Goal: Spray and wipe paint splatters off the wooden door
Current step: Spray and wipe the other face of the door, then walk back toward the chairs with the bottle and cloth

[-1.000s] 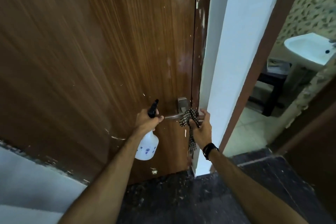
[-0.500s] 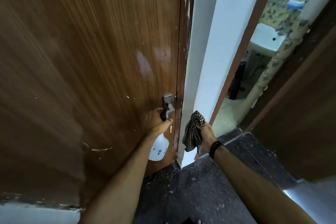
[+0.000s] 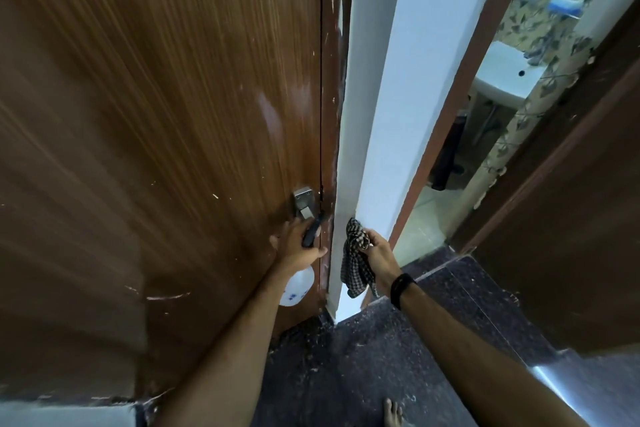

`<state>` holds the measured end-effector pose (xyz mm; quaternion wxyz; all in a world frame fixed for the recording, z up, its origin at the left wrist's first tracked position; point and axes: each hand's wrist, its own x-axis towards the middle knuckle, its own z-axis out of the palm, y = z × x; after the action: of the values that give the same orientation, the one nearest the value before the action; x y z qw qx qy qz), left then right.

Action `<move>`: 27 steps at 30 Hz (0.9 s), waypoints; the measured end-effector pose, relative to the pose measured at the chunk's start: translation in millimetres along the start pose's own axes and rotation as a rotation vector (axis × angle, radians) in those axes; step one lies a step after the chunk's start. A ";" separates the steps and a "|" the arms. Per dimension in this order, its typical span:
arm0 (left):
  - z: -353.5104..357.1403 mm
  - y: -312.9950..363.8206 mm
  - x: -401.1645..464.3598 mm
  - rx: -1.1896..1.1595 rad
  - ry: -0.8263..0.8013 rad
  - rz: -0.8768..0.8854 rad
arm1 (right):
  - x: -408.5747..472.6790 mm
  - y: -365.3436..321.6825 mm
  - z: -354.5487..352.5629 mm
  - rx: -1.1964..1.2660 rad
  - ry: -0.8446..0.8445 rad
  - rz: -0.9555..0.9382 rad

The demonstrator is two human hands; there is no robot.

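Note:
A brown wooden door [image 3: 166,121] fills the left of the view, flecked with white paint spots and smears, with a whitish streak [image 3: 270,118] above its metal handle plate [image 3: 304,202]. My left hand [image 3: 298,246] grips a white spray bottle [image 3: 298,286] by its black trigger head, close to the door just below the handle. My right hand [image 3: 377,253] holds a bunched black-and-white checked cloth [image 3: 355,260], which hangs in front of the white wall corner, off the door.
A white wall pillar [image 3: 388,87] stands right of the door frame. Beyond it an open doorway shows a bathroom with a white sink [image 3: 502,80]. A second brown door [image 3: 571,218] is at the right. The dark speckled floor [image 3: 363,367] shows a bare foot [image 3: 393,414].
My right hand has come off the door handle with the cloth and now hangs beside the white pillar. The view swung right and up; the left hand and bottle stay near the handle.

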<state>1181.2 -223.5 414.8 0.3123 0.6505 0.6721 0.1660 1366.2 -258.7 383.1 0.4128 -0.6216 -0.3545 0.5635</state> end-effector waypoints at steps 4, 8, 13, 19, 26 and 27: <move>20.9 -8.1 -1.4 -0.254 0.084 -0.078 | 5.4 5.2 -11.2 -0.079 -0.092 -0.006; 28.1 -10.3 -3.5 -0.646 0.069 -0.297 | 9.7 12.6 -23.1 -0.088 -0.131 -0.004; 56.0 -36.2 -0.7 -1.038 -0.132 -0.470 | 14.7 18.8 -29.0 -0.057 -0.166 0.018; 59.0 -19.9 -52.3 -0.989 -0.177 -0.517 | 13.5 8.8 -25.8 0.008 -0.165 -0.035; 57.6 -13.1 -116.7 -0.361 0.113 -0.075 | 15.9 5.7 -30.1 0.005 -0.231 -0.080; 58.9 -8.5 -127.4 -0.297 0.109 -0.053 | 15.0 5.0 -30.1 0.000 -0.247 -0.081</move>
<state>1206.8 -359.7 391.2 0.3724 0.5691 0.6731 0.2905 1397.7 -250.5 373.2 0.3885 -0.5324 -0.4275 0.6187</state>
